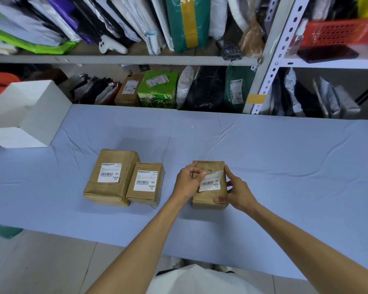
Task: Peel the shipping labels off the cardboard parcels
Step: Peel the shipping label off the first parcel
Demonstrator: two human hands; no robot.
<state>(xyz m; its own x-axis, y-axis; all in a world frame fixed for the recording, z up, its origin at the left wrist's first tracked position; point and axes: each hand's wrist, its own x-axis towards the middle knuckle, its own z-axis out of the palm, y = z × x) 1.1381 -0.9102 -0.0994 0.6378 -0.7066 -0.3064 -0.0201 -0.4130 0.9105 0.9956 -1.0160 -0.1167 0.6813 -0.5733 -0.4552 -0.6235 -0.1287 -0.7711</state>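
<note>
Three brown cardboard parcels lie on a blue-covered table (285, 158). The right parcel (208, 199) sits between my hands. Its white shipping label (211, 181) is partly lifted at the upper left corner, which my left hand (187, 181) pinches. My right hand (235, 190) grips the parcel's right side and front corner. To the left stand a larger parcel (109, 177) with its label (110, 173) flat, and touching it a smaller parcel (146, 183) with its label (146, 181) flat.
A white open box (28, 115) stands at the table's far left corner. Behind the table, metal shelves (123, 59) hold many mailer bags and parcels, among them a green carton (157, 90). A red basket (338, 32) sits upper right.
</note>
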